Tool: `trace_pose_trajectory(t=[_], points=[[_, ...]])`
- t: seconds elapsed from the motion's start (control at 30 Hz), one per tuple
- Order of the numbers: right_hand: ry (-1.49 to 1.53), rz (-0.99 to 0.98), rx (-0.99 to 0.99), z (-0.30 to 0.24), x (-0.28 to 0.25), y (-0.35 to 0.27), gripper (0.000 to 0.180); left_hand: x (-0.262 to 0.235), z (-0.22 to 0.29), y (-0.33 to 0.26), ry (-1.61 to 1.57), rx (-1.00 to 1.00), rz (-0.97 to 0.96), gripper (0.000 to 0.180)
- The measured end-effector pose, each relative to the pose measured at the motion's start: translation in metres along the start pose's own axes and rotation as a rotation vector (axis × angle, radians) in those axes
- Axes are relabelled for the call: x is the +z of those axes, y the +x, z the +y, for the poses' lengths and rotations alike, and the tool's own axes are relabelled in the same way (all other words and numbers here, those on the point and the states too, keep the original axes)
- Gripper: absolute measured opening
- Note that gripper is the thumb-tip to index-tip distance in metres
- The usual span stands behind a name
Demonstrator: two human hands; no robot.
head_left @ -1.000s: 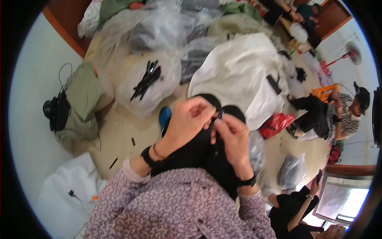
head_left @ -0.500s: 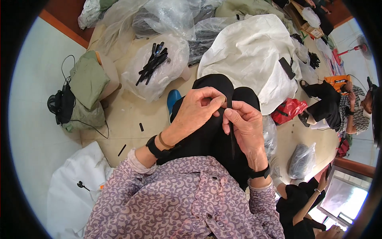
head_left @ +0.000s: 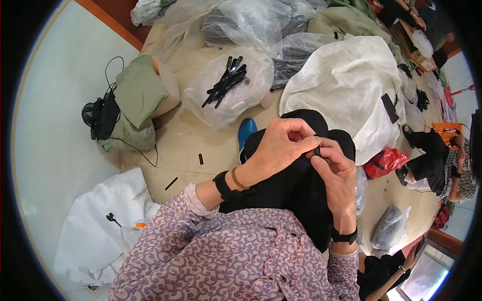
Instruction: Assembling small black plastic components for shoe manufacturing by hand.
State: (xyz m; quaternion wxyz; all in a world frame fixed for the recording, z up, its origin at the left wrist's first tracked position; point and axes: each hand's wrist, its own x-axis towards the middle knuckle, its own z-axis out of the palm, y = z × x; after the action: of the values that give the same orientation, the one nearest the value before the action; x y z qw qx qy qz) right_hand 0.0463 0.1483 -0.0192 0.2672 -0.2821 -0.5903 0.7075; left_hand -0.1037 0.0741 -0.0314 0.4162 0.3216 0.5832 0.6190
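Left hand [head_left: 278,146] and right hand [head_left: 339,175]: each grip clamped on a black piece [head_left: 317,151] above the lap [head_left: 286,188]. Black strips [head_left: 229,83] lie toward the bag's far edge.

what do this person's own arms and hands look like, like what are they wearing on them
The left hand and right hand are gloveless. The left sleeve and right sleeve have a pale pinkish-purple swirl print. The left wrist has a black band and a thin brown bracelet; the right has another black band.
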Motion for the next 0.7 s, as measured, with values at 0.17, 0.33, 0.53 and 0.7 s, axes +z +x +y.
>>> trace_pose_trajectory(t=[0.17,0.33,0.53,0.7], points=[[-0.033,-0.048,0.302,-0.008,0.000,0.004,0.012,-0.033,-0.014,0.026,-0.041,-0.096,-0.252,0.011],[0.016,0.056,0.371,-0.014,-0.013,0.008,0.014,-0.108,-0.118,0.094,0.249,-0.127,0.274,0.017],[0.001,0.054,0.413,-0.009,-0.015,0.020,0.014,-0.180,-0.229,0.141,0.923,0.096,0.635,0.021],[0.019,0.074,0.423,-0.008,-0.018,0.028,0.015,-0.175,-0.233,0.169,1.030,0.255,0.636,0.024]])
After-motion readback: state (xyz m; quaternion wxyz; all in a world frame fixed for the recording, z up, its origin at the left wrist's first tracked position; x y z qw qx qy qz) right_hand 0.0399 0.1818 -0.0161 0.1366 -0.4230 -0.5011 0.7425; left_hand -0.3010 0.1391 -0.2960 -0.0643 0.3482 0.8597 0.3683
